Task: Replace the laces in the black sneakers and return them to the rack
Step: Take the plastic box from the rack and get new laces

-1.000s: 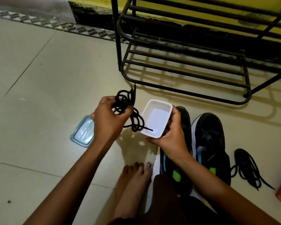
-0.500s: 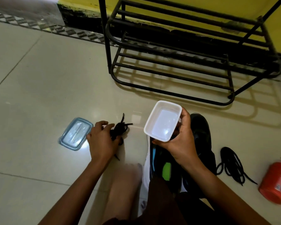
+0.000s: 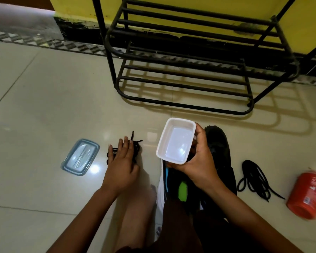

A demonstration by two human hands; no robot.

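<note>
Black laces [image 3: 136,145] lie bunched on the floor [image 3: 44,110] under the straight fingers [image 3: 123,148] of the left hand [image 3: 119,166], which rests on them. Just left of those fingers lies a clear lid [image 3: 80,157]. The right hand [image 3: 199,163] curls its fingers round a white container [image 3: 175,141], held over the black sneakers [image 3: 219,148]. Right of that hand's fingers lie a second lace pile [image 3: 254,178] and a red can [image 3: 306,196]. The rack [image 3: 181,84] stands ahead of both hands' fingers.

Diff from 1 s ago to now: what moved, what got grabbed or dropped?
The left hand brought the bunched black laces down from beside the white plastic tub to the tiled floor, near the clear blue-rimmed lid; its fingers now lie straight over them, grip released. Unchanged: the right hand holds the tub above the black sneakers.
</note>
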